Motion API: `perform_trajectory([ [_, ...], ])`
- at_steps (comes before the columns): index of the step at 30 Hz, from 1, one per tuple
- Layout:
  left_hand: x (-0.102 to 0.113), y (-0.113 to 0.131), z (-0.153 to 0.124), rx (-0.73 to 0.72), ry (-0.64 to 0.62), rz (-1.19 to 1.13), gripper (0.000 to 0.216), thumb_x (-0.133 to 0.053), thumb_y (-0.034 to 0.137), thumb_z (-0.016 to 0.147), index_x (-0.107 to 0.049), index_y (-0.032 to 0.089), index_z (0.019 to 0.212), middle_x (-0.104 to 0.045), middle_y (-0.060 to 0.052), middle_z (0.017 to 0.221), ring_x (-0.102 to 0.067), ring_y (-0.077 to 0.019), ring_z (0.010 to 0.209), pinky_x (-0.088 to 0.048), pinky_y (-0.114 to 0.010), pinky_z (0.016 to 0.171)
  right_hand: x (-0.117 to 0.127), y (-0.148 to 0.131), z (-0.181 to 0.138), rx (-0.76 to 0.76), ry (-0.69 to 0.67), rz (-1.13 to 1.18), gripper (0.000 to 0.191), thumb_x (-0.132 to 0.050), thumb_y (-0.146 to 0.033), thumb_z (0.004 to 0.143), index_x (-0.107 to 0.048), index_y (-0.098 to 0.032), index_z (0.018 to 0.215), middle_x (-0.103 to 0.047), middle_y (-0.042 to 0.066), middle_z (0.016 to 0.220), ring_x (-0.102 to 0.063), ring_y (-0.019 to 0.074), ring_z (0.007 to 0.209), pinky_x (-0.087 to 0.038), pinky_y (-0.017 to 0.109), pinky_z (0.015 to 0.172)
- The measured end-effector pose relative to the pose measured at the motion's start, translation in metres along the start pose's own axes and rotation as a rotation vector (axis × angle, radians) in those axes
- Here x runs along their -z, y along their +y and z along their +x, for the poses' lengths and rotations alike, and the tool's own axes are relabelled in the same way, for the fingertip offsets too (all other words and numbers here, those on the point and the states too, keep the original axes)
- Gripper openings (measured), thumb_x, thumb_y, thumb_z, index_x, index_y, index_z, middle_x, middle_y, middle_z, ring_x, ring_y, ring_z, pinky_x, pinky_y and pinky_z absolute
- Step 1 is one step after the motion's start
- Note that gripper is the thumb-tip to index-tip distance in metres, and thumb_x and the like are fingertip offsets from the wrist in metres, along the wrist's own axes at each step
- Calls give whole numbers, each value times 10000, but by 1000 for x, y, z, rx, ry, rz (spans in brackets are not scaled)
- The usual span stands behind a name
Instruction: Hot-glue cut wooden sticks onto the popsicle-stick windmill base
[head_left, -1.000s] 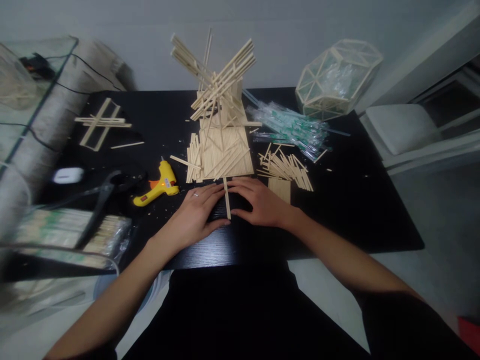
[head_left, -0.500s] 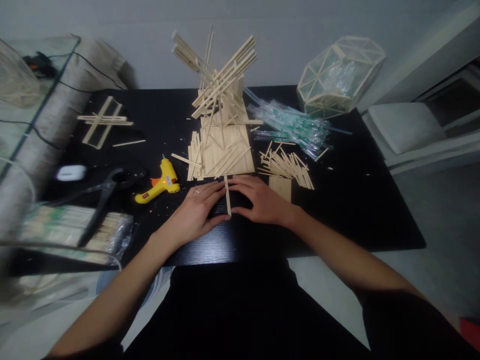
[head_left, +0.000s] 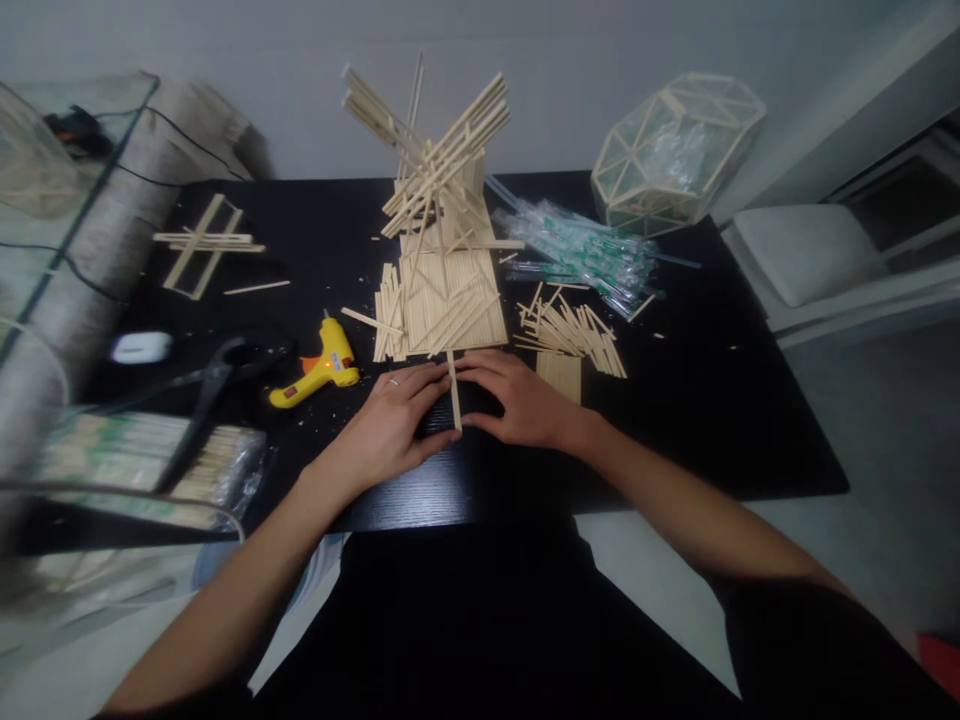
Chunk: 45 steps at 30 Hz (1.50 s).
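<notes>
My left hand (head_left: 390,420) and right hand (head_left: 517,400) lie flat and spread on the tabletop (head_left: 712,400), gripping nothing, fingertips pressing either side of the stick (head_left: 454,392) lying between them, just before the tower (head_left: 446,240).

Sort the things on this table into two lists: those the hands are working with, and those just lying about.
In hand:
left hand
right hand
single wooden stick between the two hands
stick model that the stick runs up to

Lying about:
yellow glue gun
loose stick pile
plastic sleeves
faceted frame
black cutters
crossed stick frame
</notes>
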<state>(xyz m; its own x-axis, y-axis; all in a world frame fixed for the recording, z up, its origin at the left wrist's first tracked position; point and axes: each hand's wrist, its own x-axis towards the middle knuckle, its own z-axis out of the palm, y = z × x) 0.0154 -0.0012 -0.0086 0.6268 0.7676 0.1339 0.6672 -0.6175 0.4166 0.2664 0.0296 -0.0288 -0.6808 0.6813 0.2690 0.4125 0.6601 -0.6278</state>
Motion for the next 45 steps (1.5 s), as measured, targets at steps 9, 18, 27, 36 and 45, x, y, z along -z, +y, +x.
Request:
perform_trajectory([
  [9, 11, 5, -6, 54, 19, -4, 604, -683, 525, 977, -566, 151, 1436, -626, -184, 1449, -601, -351, 1339, -476, -524, 1139, 1, 4, -3, 5, 38, 0, 427, -797, -280, 911, -699, -158, 1308, -681, 171, 1343, -605, 325, 1314, -506, 561, 1151],
  [18, 60, -31, -34, 684, 145, 385, 483, -593, 329, 903, -599, 91, 1323, -635, -222, 1350, -602, -423, 1253, -496, -599, 1053, 5, -1, -2, 42, 63, -25, 271, -704, -251, 985, -742, -125, 1222, -708, 140, 1139, -628, 277, 1102, -522, 474, 1053],
  [27, 54, -49, -39, 779, -9, 393, 443, -570, 370, 900, -630, 130, 1268, -611, -229, 1270, -654, -411, 1106, -533, -557, 984, 2, -8, -2, 93, 14, -43, 260, -651, -250, 1015, -755, -159, 1235, -711, 122, 1128, -605, 256, 1066, -493, 439, 998],
  [36, 56, -21, -51, 625, 213, -32, 390, -549, 599, 959, -631, 220, 928, -640, -18, 792, -605, -197, 667, -479, -323, 642, -1, -8, -5, 125, -23, -22, 271, -589, -269, 1054, -782, -113, 1163, -724, 102, 932, -639, 200, 866, -525, 349, 834],
  [45, 28, -4, -39, 393, 89, -199, 358, -547, 517, 999, -590, 234, 784, -643, 4, 713, -625, -182, 616, -481, -311, 625, -4, -7, -5, 125, -66, -83, 268, -581, -266, 1058, -785, -127, 1162, -742, 115, 962, -657, 212, 876, -520, 365, 834],
])
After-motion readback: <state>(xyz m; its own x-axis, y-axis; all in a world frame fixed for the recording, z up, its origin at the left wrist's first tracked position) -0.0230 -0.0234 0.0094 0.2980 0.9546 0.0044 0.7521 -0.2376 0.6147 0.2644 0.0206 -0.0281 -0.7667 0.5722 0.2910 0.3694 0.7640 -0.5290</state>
